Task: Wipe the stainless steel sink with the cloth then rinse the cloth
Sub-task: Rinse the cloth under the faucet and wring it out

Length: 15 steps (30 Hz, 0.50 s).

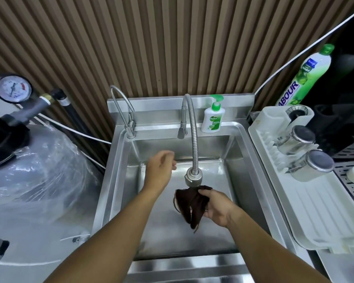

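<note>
Ribbed brown wall (151, 48) backs a steel sink (119, 180). Beyond the right hand (217, 209), a pump bottle (212, 119) reads "Dettol"; farther right, behind a rack (315, 211), a green bottle (302, 78) shows "ABOUR". A gauge (13, 88) sits far left. Between the hands hangs the tap head (192, 177), just above the cloth (190, 205). Right hand grips that dark cloth over the basin; left hand (159, 170) hovers loosely curled, holding nothing.

Flexible faucet (193, 137) overhangs sink (119, 160) centre.
</note>
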Available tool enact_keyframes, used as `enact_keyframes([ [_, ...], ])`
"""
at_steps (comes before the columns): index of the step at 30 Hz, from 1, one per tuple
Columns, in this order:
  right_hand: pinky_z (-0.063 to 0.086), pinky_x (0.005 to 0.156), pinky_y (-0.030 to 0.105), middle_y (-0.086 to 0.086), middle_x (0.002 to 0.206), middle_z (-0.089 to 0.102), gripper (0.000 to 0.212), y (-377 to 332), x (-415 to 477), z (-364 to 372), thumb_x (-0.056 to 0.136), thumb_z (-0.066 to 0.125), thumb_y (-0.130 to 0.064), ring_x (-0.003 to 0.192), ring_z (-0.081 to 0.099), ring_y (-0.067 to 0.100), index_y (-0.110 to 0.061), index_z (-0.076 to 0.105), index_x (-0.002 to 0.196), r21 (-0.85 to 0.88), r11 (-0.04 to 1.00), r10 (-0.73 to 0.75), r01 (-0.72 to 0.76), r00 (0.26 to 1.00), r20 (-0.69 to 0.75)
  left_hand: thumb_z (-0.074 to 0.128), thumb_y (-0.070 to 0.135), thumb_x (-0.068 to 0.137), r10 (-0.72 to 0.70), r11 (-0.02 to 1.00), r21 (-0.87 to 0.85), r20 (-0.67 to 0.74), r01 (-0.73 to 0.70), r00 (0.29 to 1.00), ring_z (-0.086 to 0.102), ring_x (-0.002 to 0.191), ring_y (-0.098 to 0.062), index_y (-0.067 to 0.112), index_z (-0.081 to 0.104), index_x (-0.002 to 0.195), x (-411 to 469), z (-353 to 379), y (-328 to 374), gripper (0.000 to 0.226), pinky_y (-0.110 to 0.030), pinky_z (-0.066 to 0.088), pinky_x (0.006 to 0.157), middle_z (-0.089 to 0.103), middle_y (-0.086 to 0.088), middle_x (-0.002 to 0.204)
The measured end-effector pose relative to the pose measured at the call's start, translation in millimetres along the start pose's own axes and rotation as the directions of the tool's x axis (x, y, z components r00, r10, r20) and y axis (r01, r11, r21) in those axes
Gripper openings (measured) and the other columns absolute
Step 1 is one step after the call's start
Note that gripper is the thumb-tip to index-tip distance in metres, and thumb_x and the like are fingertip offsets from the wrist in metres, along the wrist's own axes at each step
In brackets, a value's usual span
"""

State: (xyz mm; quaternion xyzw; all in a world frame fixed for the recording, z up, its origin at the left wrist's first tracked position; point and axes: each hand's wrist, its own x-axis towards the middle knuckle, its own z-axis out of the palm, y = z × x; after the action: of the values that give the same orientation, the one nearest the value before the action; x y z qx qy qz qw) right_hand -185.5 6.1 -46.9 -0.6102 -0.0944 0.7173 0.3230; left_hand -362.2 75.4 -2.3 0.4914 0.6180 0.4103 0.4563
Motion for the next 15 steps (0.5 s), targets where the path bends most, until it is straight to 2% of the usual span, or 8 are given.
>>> enact_keyframes([
  [2, 0.056, 0.075, 0.036, 0.016, 0.117, 0.074, 0.028, -1, 3, 0, 0.104, 0.052, -0.014, 0.097, 0.070, 0.024, -0.007, 0.062, 0.129, 0.002, 1.000, 0.014, -0.014, 1.000, 0.013, 0.062, 0.030, 0.091, -0.044, 0.999, 0.014, -0.019, 0.044, 0.999, 0.072, 0.073, -0.023, 0.028, 0.068, 0.088, 27, 3, -3, 0.007, -0.044, 0.059, 0.081, 0.073, -0.002, 0.081],
  [3, 0.056, 0.076, 0.036, 0.016, 0.119, 0.074, 0.027, -1, 4, -1, 0.104, 0.052, -0.014, 0.097, 0.070, 0.024, -0.007, 0.062, 0.129, 0.002, 1.000, 0.019, -0.019, 1.000, 0.019, 0.064, 0.036, 0.087, -0.079, 0.997, 0.026, -0.001, 0.079, 0.997, 0.073, 0.080, -0.025, 0.028, 0.068, 0.093, 43, 7, -5, 0.011, -0.045, 0.059, 0.084, 0.074, -0.001, 0.087],
  [5, 0.056, 0.078, 0.036, 0.016, 0.119, 0.074, 0.027, -1, 6, -2, 0.105, 0.050, -0.015, 0.096, 0.070, 0.024, -0.006, 0.062, 0.128, 0.002, 1.000, 0.026, -0.026, 0.999, 0.028, 0.066, 0.047, 0.083, -0.134, 0.989, 0.070, 0.035, 0.131, 0.990, 0.070, 0.101, -0.027, 0.025, 0.064, 0.119, 70, 19, -4, 0.042, -0.046, 0.055, 0.096, 0.070, -0.002, 0.112],
  [7, 0.056, 0.077, 0.036, 0.015, 0.114, 0.074, 0.028, -2, 10, -3, 0.106, 0.049, -0.016, 0.092, 0.070, 0.024, -0.005, 0.062, 0.128, 0.010, 1.000, 0.021, -0.021, 0.999, 0.040, 0.067, 0.054, 0.086, -0.150, 0.978, 0.153, 0.066, 0.138, 0.987, 0.061, 0.120, -0.025, 0.022, 0.052, 0.141, 93, 35, 0, 0.065, -0.035, 0.047, 0.104, 0.061, -0.001, 0.134],
  [8, 0.056, 0.076, 0.036, 0.015, 0.111, 0.074, 0.028, -3, 12, -3, 0.106, 0.049, -0.016, 0.090, 0.070, 0.023, -0.005, 0.062, 0.129, 0.011, 1.000, 0.018, -0.019, 0.999, 0.048, 0.066, 0.056, 0.087, -0.156, 0.972, 0.190, 0.075, 0.140, 0.985, 0.057, 0.125, -0.023, 0.020, 0.048, 0.145, 102, 43, 2, 0.070, -0.031, 0.043, 0.102, 0.059, -0.001, 0.138],
  [11, 0.055, 0.071, 0.034, 0.012, 0.103, 0.074, 0.029, -6, 16, -6, 0.106, 0.048, -0.017, 0.083, 0.070, 0.020, -0.006, 0.063, 0.128, 0.004, 1.000, 0.008, -0.008, 0.998, 0.069, 0.062, 0.061, 0.087, -0.151, 0.954, 0.270, 0.067, 0.128, 0.986, 0.059, 0.122, -0.025, 0.022, 0.063, 0.130, 127, 59, 0, 0.058, -0.032, 0.046, 0.096, 0.064, 0.000, 0.131],
  [13, 0.055, 0.069, 0.033, 0.010, 0.100, 0.074, 0.028, -7, 17, -8, 0.106, 0.048, -0.016, 0.080, 0.070, 0.019, -0.007, 0.064, 0.127, 0.013, 1.000, -0.001, 0.000, 0.997, 0.082, 0.062, 0.057, 0.088, -0.125, 0.946, 0.305, 0.024, 0.112, 0.992, 0.064, 0.104, -0.025, 0.020, 0.075, 0.103, 134, 64, -2, 0.042, -0.029, 0.047, 0.082, 0.073, 0.000, 0.105],
  [15, 0.056, 0.070, 0.033, 0.009, 0.100, 0.076, 0.026, -7, 18, -9, 0.106, 0.049, -0.016, 0.080, 0.071, 0.017, -0.009, 0.065, 0.124, 0.015, 1.000, -0.003, 0.002, 0.995, 0.104, 0.060, 0.052, 0.091, -0.082, 0.943, 0.324, -0.015, 0.082, 0.997, 0.063, 0.090, -0.024, 0.016, 0.075, 0.085, 136, 64, -5, 0.039, -0.027, 0.044, 0.073, 0.072, 0.000, 0.088],
])
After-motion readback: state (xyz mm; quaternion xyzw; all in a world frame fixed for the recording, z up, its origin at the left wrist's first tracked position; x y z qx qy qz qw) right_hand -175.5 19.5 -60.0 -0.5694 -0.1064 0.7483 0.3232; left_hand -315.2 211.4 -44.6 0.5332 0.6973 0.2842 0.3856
